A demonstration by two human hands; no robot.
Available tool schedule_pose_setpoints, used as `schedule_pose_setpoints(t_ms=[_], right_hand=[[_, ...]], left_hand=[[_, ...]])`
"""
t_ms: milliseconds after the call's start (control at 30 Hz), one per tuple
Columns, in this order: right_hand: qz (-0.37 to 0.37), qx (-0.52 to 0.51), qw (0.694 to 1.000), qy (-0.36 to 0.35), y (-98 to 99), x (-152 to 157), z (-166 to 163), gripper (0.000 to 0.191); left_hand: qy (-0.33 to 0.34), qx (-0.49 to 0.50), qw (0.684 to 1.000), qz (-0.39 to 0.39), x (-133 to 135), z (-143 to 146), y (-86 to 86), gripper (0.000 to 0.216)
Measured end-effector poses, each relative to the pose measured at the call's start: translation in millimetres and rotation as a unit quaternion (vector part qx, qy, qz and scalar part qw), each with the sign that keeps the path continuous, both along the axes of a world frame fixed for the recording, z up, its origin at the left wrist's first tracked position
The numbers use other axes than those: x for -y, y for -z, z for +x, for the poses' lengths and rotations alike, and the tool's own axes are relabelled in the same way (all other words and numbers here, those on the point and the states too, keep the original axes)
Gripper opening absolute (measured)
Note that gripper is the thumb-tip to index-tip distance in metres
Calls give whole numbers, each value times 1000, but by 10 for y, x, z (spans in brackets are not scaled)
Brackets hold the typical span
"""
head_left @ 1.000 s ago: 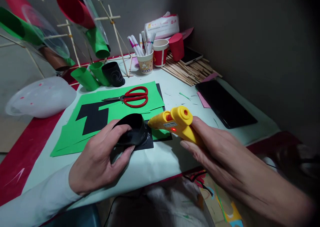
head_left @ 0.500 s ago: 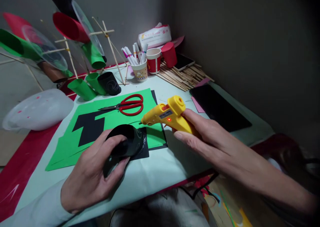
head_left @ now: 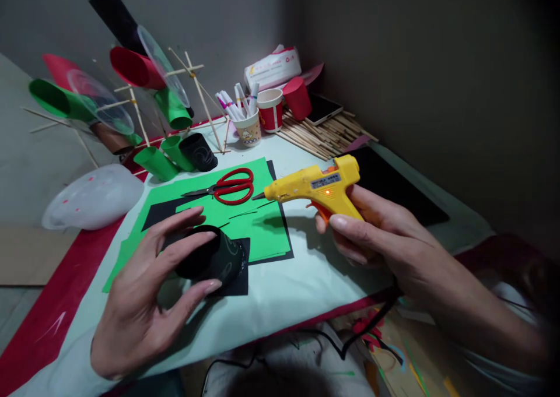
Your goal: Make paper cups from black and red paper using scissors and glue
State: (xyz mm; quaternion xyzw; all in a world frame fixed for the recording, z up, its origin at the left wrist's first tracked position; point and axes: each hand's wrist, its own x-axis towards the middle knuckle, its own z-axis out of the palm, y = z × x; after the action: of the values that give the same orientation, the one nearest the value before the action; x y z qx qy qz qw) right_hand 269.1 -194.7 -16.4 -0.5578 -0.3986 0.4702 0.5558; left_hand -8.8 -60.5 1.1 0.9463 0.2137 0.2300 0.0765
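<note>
My left hand (head_left: 149,292) curls around a black paper roll (head_left: 210,260) that rests on a small black square of paper, thumb below and fingers above it. My right hand (head_left: 385,239) grips a yellow hot glue gun (head_left: 319,187) with its light on. The gun's nozzle points left, held above the green paper sheets (head_left: 245,219) and apart from the roll. Red-handled scissors (head_left: 227,186) lie on the green paper just beyond.
A stick frame (head_left: 140,94) carrying red and green paper tubes and clear discs stands at the back left, with green and black tubes (head_left: 175,152) below. A cup of markers (head_left: 247,126), red cups, a tissue pack, bamboo sticks (head_left: 328,134), a dark tablet (head_left: 402,193) and a clear bowl (head_left: 91,199) surround the table.
My right hand lifted the glue gun up and to the right, away from the black roll. My left hand loosened its fingers around the roll, which stayed in place.
</note>
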Motion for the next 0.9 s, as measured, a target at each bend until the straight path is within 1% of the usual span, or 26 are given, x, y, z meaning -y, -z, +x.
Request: schedule_pose_setpoints(t_ms=[100,233,333,433,567,667,733,800,900], right_hand=[[15,-14,1000,-13,70,14,-3,15],[15,-26,1000,-4,82,38,-23,15],[9,-33,999,5,80,47,-31,17],[11,-35,999,10,95,55,-31,17],[22,-44,999,13,131,70,-30,13],[17,-38,999,16,157,73,-32,15],[6,-25,1000,17,159,74,-31,20],[-8,-8,1000,17,147,77,-28,24],[-34,19,999,12,114,80,-27,24]], left_hand=[[-7,20,1000,5,26,14,-30,32],[-10,34,999,27,54,43,-96,25],[17,28,999,35,63,38,-165,25],[28,33,998,34,45,-7,-226,33],[77,27,997,18,-90,-59,-270,43],[102,22,994,-13,-254,-57,-280,41],[112,-10,993,-23,-346,-55,-282,37],[114,-47,992,-21,-390,-60,-282,34],[93,-70,993,-21,-364,-68,-267,26]])
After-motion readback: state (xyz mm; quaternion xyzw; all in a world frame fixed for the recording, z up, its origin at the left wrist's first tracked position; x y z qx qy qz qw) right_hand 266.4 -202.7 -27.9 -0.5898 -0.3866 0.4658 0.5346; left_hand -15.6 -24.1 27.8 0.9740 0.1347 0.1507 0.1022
